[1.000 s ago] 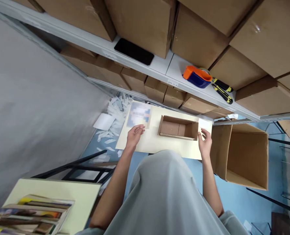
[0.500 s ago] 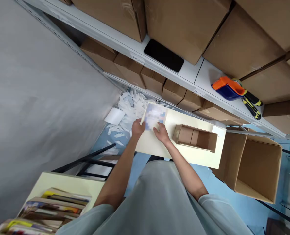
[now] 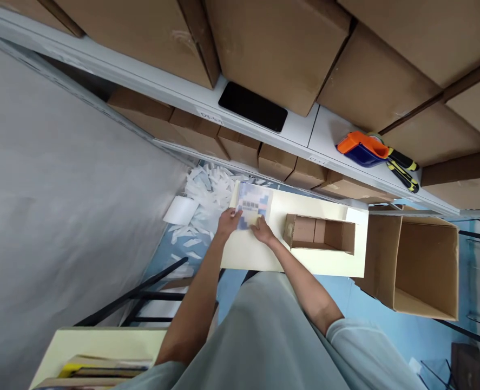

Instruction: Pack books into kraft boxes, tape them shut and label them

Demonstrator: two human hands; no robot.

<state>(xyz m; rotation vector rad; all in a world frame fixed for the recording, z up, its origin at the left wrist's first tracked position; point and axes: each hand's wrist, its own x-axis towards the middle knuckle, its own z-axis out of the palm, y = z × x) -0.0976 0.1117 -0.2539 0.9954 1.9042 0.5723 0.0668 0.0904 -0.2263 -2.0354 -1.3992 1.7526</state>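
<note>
A thin book [image 3: 254, 199] with a pale blue and white cover lies between my hands, over the left part of a cream tabletop [image 3: 248, 254]. My left hand [image 3: 228, 221] grips its left edge, thumb on the cover. At the lower right corner, my right hand [image 3: 263, 229] pinches the book, fingers partly hidden. The print on the cover is too blurred to read. To the right of my right hand, an open narrow cardboard box [image 3: 321, 234] sits on the same tabletop, its visible inside bare.
White paper strips [image 3: 207, 189] are heaped on the floor at left. A large open carton [image 3: 426, 265] stands right. The shelf ahead holds boxes, a black phone [image 3: 252, 106] and an orange-blue tape dispenser [image 3: 363, 148]. Books [image 3: 102, 365] lie on a second table at lower left.
My right hand has closed onto the book's lower right corner; its fingers were more spread before. The book's cover faces me more squarely. My view has shifted slightly.
</note>
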